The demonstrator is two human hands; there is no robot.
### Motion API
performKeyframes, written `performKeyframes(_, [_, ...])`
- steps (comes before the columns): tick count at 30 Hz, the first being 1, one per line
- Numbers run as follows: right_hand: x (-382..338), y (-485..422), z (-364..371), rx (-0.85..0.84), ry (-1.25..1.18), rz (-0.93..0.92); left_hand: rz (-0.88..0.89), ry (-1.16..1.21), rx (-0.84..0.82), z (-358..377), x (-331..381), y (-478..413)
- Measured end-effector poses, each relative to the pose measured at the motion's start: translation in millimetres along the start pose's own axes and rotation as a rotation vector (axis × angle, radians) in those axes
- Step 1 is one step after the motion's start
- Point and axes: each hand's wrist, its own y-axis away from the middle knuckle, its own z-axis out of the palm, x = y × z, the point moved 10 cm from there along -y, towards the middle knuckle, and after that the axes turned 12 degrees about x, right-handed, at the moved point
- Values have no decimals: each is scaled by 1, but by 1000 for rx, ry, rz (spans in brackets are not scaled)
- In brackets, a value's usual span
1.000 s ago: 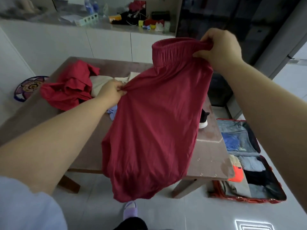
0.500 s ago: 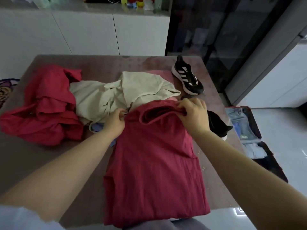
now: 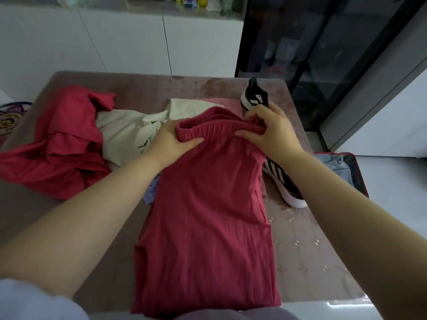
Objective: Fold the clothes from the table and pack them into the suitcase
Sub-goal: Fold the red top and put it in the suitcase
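Note:
A pair of dark red trousers lies lengthwise on the brown table, legs hanging over the near edge. My left hand grips the left end of the elastic waistband, thumb on top. My right hand pinches the right end of the waistband. A crumpled red garment and a cream garment lie to the left behind the trousers. The open red suitcase shows partly on the floor at the right, with blue denim inside.
Two black-and-white sneakers sit on the table, one at the back, one by my right forearm. A bit of light blue cloth peeks out under the trousers. White cabinets and a dark glass door stand behind the table.
The trousers came down from the air onto the table and now lie flat. Both hands have shifted along the waistband and keep hold of it.

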Motion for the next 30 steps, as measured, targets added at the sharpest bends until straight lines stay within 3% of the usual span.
performKeyframes(4, [-15,66,22,-132,38,-300,226,-111,-260,14,-10,33])
performKeyframes(9, [-19,190,62,-388,133,-526,899,-636,-406,35,-34,130])
performKeyframes(11, [-15,226,74,-463,201,-555,956,-808,-492,42,-60,165])
performKeyframes(15, [-5,252,84,-510,308,-557,895,-1033,-528,41,-109,198])
performKeyframes(20, [-3,249,84,-501,319,-480,837,-963,-505,34,-100,196])
performKeyframes(22, [-6,232,80,-433,271,-400,736,-848,-371,23,-81,170])
performKeyframes(25, [4,176,70,-277,320,-142,429,-767,-150,7,-72,117])
performKeyframes(26, [17,161,71,-303,372,-17,294,-766,-163,8,-79,103])
performKeyframes(28, [48,149,83,-543,459,224,69,-828,-316,19,-97,84])
performKeyframes(30, [66,146,92,-735,498,312,13,-954,-477,31,-108,73])
